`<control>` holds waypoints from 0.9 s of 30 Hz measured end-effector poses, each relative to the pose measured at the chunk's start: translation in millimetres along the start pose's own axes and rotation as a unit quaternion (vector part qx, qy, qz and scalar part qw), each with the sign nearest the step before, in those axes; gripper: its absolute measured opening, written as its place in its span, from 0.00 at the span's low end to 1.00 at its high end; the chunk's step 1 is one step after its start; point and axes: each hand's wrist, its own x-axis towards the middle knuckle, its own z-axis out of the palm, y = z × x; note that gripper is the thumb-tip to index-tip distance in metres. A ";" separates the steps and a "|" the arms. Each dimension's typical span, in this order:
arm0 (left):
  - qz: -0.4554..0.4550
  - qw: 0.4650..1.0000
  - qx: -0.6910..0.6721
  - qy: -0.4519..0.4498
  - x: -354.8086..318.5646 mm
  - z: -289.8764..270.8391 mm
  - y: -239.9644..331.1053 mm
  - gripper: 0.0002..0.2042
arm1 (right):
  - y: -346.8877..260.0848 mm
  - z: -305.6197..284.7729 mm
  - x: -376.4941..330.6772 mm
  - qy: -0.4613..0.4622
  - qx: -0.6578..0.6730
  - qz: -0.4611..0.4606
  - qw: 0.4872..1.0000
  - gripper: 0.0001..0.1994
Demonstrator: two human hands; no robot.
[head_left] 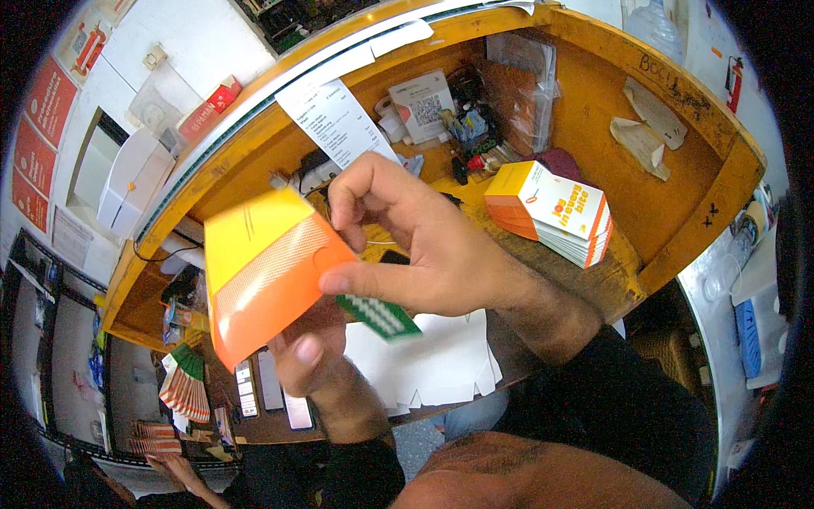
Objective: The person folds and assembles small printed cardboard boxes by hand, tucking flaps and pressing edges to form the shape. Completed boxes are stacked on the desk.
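Note:
A yellow and orange paperboard carton (267, 263) is held up left of the middle, tilted, with its glossy face toward me. My left hand (309, 348) grips it from below; the carton hides most of its fingers, while the thumb shows. At the carton's right edge is my right hand (415, 237), thumb on the orange part and index finger bent against the edge. A green piece with white marks (381, 316) sticks out beneath my right hand; what it belongs to is hidden. Below lies a white cut sheet (424, 360) with a notched edge on the dark tabletop.
Stacked flat cartons (551, 212) lie to the right on the yellow wooden desk (678, 271). Another fanned stack (185, 386) and phones (297, 411) are at lower left. A co-worker's hand (182, 475) is by striped cartons. A printed paper (335, 123) and clutter stand behind.

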 end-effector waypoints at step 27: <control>-0.091 0.945 0.305 0.075 27.6 -2.0 -2.2 0.23 | 3.2 -16.4 3.4 0.037 -0.421 -0.069 0.903 0.13</control>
